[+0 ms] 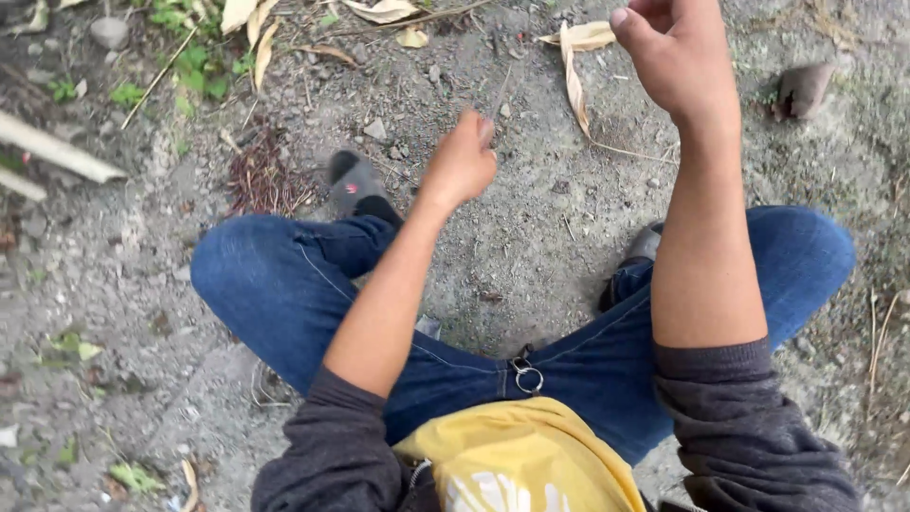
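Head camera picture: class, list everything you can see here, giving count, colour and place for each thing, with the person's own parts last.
Dry leaves: several, pale tan, top of the ground.
Green plants: a patch, top left.
Pale sticks: two, far left.
Stone: one, brown, top right.
Gravel ground: grey, all around.
Sandals: two, dark, by the knees; right one mostly hidden.
Jeans: blue, squatting legs.
Metal ring: one, at the waist.
Shirt: yellow, bottom centre.
Sleeves: grey, pushed up.
Left hand: grip pinched on a thin stem.
Right hand: loosely curled, top edge.

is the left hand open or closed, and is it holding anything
Closed: the left hand is curled into a loose fist above the gravel ground. A thin stick seems pinched in its fingers, but that's unclear.
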